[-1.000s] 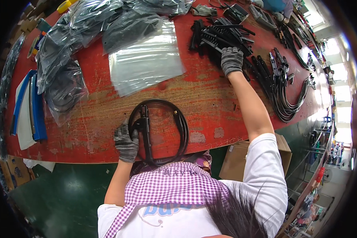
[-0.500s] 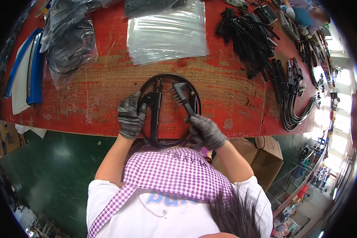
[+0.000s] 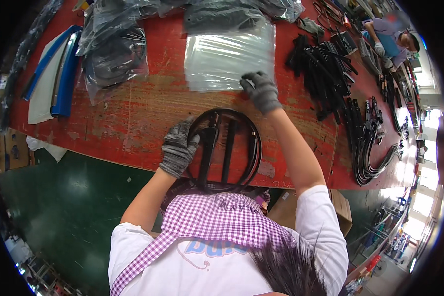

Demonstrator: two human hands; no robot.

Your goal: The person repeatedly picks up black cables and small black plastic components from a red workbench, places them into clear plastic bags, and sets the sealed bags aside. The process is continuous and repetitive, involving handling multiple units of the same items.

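Left hand (image 3: pixel 178 148) gripping coiled cable (image 3: pixel 226 150), right hand (image 3: pixel 261 91) on clear bags (image 3: pixel 227 56)

Open worktop (image 3: pixel 148 106): nine to eleven o'clock of the cable coil (image 3: pixel 225 150).
Blocked: clear bags (image 3: pixel 229 59) at twelve, black cable pile (image 3: pixel 325 79) at two.

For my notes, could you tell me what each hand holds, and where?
Left hand grips the coiled black cable at its left side; right hand touches the clear bag stack.
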